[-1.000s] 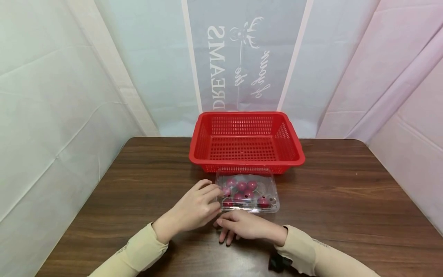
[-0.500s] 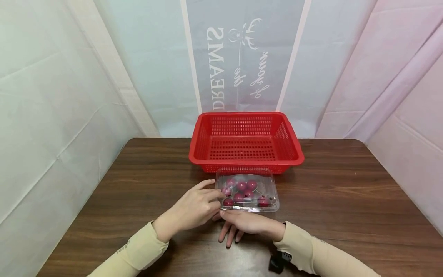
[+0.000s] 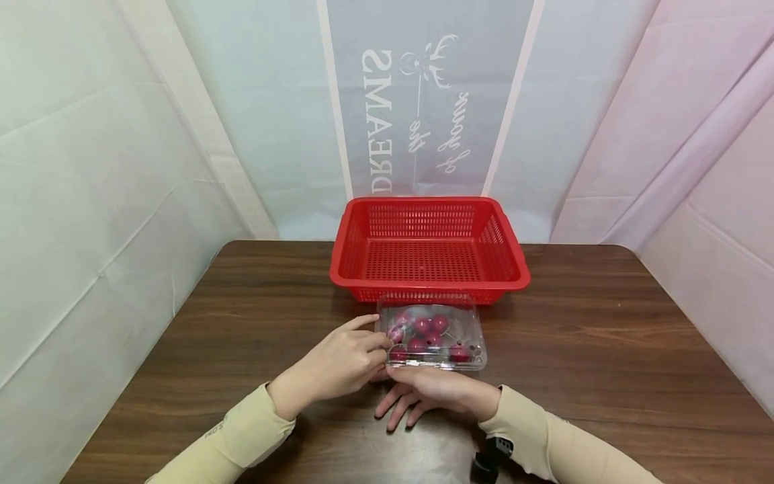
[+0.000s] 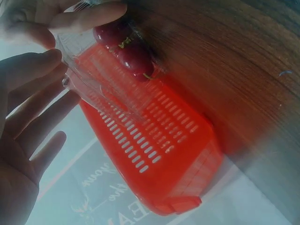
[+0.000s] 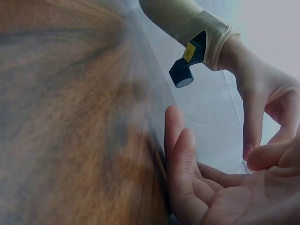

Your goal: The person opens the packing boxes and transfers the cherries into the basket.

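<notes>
A clear plastic clamshell box [image 3: 465,329] with several red cherries [image 3: 422,327] inside lies before me, lid down. My left hand [image 3: 338,359] is at its near left corner in the head view, thumb and fingers pinching the edge. In the left wrist view the left fingers [image 4: 40,105] spread along the plastic, near the cherries [image 4: 133,58]. At the same corner my right hand [image 3: 438,390] pinches the front lip between thumb and index finger, its other fingers [image 3: 399,407] fanned out below. Both thumbs meet close together in the right wrist view.
Directly behind the box stands a red perforated plastic basket [image 3: 520,272], with nothing in it. The dark wood table [image 3: 580,336] runs out to both sides. Light fabric walls [image 3: 109,202] rise around it. A black wrist camera [image 3: 486,464] hangs under the right sleeve.
The right thumb has come up against the front lip of the box, and the other right fingers have spread lower. The left hand stays at the corner, its index finger straighter. The box stays put.
</notes>
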### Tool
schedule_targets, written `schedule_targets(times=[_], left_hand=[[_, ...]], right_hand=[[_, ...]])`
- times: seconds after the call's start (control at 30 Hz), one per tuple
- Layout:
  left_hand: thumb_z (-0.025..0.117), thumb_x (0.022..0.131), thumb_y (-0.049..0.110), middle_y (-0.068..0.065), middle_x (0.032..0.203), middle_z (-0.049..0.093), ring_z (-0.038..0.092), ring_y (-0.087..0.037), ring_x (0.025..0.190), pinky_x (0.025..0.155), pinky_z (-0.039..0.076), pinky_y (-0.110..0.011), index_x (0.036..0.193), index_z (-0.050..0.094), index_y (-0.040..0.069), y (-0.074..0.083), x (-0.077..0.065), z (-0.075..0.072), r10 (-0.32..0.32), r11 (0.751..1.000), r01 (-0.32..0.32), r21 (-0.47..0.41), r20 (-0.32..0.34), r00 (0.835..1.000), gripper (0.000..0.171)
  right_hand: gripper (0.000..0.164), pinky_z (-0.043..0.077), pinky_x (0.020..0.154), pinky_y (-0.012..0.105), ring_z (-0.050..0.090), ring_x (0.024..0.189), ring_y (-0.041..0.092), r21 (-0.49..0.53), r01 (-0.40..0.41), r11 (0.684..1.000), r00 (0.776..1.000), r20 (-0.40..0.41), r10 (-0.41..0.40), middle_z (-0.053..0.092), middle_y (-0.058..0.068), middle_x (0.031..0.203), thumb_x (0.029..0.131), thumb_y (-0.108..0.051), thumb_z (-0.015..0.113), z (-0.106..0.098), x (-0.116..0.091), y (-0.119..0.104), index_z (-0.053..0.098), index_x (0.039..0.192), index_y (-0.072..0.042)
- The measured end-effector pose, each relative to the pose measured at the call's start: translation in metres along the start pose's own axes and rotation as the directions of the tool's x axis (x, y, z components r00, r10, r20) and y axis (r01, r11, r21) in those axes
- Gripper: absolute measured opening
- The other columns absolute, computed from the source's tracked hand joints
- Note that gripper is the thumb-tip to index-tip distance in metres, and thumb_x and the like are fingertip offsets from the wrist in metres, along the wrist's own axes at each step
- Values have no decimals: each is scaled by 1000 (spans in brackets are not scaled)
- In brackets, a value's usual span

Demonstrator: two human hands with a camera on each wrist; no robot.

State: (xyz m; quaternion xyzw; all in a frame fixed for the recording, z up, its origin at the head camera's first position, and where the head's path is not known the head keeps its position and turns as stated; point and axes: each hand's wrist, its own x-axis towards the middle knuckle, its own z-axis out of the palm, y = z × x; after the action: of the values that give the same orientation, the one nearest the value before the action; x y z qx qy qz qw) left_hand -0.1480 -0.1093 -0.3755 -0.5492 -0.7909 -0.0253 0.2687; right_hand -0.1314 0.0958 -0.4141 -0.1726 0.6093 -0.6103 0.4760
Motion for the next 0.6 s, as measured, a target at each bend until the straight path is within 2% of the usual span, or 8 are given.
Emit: schedule_targets(times=[0.2,0.4,0.6], left_hand=[[73,79,16,3,82,65,65,-7,77,101,44,-38,65,63,14,2,3,0,30,998,-29,48,-19,999,17],[69,80,10,3,80,62,63,-7,76,99,45,-37,70,64,14,5,2,-1,61,992,-61,106,8,998,13],[65,81,5,3,79,61,63,-7,76,99,45,-37,71,62,14,6,1,-1,83,986,-82,144,0,997,13]], right_hand=[[56,52,66,28,69,86,21,10,7,1000,1000,6,-7,63,27,116,102,-44,29,-2,0,1,34,139,-2],[58,52,68,28,69,89,23,-7,5,1000,1000,21,-5,63,26,117,101,-45,29,-2,-1,2,34,139,-1],[56,53,66,28,69,88,25,-19,-8,1000,1000,-12,8,64,25,114,102,-43,28,1,-1,2,35,138,-1]])
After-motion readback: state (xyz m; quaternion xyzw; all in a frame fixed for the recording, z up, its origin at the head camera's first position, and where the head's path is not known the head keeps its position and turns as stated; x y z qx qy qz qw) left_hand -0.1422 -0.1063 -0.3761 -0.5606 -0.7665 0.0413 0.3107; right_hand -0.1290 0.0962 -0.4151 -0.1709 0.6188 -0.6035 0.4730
